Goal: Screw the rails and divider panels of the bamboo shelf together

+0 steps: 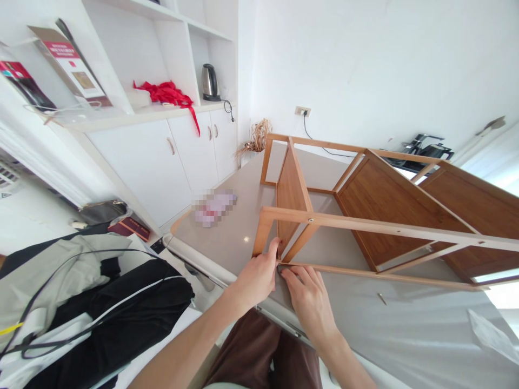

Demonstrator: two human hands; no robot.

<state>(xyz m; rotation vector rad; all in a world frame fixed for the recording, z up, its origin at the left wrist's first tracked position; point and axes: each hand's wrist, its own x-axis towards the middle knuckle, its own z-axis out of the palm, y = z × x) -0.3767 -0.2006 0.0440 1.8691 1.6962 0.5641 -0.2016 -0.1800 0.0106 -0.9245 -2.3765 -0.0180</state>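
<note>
Because the rack [365, 226] lies on its side on the table [385, 327], its near lower rail [336, 270] seems set within your reach. In the head view, your left hand [261, 270] grips that rail near its end, likely to steady it; your right hand [306, 289] pinches just beside, on what I cannot tell. A panel [290, 197] crowds the left. A metal piece [382, 299] and bag [492, 335] lie rightward, clothes [141, 292] leftward.

Looks like home/office rm w/ kettle [210, 82], shelving [121, 40], cabs [138, 154].
</note>
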